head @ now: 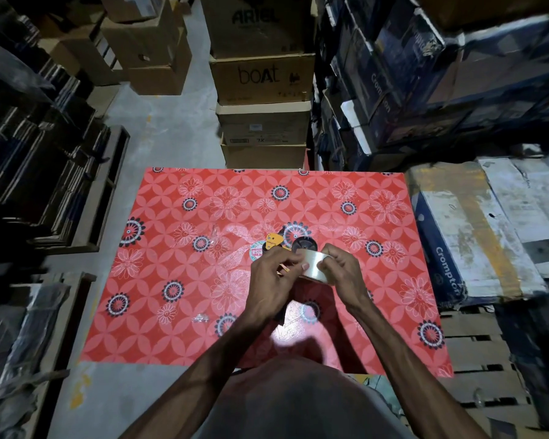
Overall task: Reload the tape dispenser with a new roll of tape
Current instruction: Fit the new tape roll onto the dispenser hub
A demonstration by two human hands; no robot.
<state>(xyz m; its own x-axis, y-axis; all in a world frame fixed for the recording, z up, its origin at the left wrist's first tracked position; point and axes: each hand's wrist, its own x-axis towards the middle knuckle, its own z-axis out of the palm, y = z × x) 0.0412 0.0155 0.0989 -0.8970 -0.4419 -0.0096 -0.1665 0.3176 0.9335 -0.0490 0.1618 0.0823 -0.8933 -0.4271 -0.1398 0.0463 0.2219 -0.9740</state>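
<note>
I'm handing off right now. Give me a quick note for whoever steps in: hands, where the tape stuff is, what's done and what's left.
Left hand: fingers at the edge of the clear tape roll, apparently picking at its end.
Right hand: gripping the roll, held above the table.
Tape dispenser: lying on the red patterned table just beyond the hands, its black hub bare, no roll on it.
Done: new roll in hand.
Left: free the tape end, seat the roll on the hub, thread the tape through to the cutter.

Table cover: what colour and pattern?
Table cover: red with pale interlocking petal shapes and black-and-white flower rosettes. Shows best in the head view, the only one.
</note>
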